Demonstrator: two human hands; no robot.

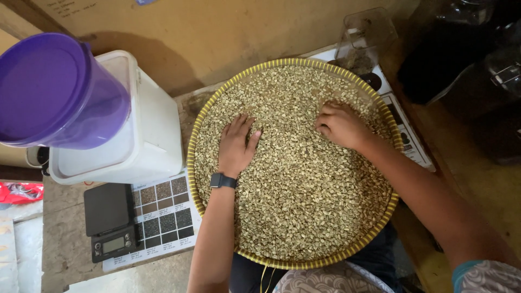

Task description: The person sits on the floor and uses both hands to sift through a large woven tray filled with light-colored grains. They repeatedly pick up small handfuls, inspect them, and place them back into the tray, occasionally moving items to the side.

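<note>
A big round woven tray with a yellow rim [202, 120] lies in front of me, filled with pale green unroasted coffee beans [304, 195]. My left hand [237, 143] rests flat on the beans left of centre, fingers spread, with a dark watch on the wrist. My right hand [339, 125] sits on the beans at the upper right, fingers curled down into them. Whether it pinches any beans cannot be told.
A white plastic bin [152, 130] with a purple lidded tub [54, 89] on it stands to the left. Below it are a small black digital scale [110, 220] and a printed chart of bean samples [165, 211]. A clear plastic container [364, 38] stands behind the tray.
</note>
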